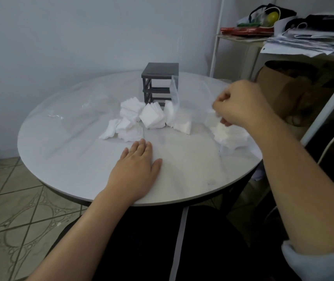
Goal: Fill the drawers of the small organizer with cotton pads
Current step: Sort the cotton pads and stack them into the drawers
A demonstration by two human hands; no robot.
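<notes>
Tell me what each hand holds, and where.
Right hand pinches the top edge of a clear bag of cotton pads; left hand lies flat, holding nothing.

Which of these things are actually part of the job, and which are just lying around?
Part of the job: dark organizer frame; loose cotton pads; second pad heap, under clear plastic pinched by the right hand; left hand, flat on the table.
Just lying about: paper stack; brown bag; red packet.
</notes>
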